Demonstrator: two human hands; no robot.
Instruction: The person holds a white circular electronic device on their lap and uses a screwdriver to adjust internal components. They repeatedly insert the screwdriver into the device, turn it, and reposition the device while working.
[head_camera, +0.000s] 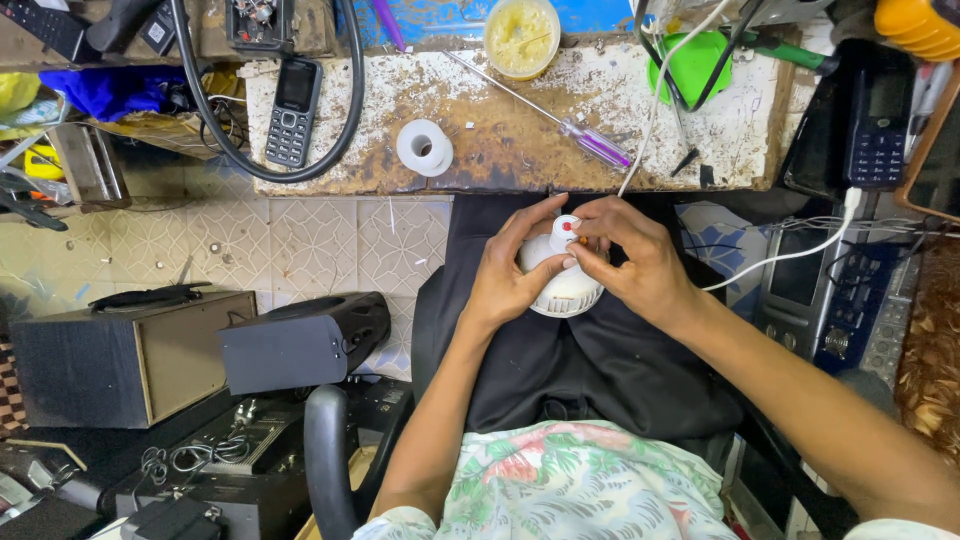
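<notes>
A white round lamp housing (562, 283) with slotted sides rests over my lap, held between both hands. My left hand (508, 272) cups its left side with the thumb on top. From the right, my right hand (632, 258) grips it, and its fingers pinch at a small white neck with a red dot (566, 228) on top. A thin wire runs from the neck up toward the bench.
Ahead, a worn workbench (500, 140) carries a dark keypad phone (292, 110), a white tape roll (425, 147), a purple-handled screwdriver (590, 140), a yellow paste tub (521, 35) and a black cable loop (345, 120). Black boxes (300, 345) sit left; radios right.
</notes>
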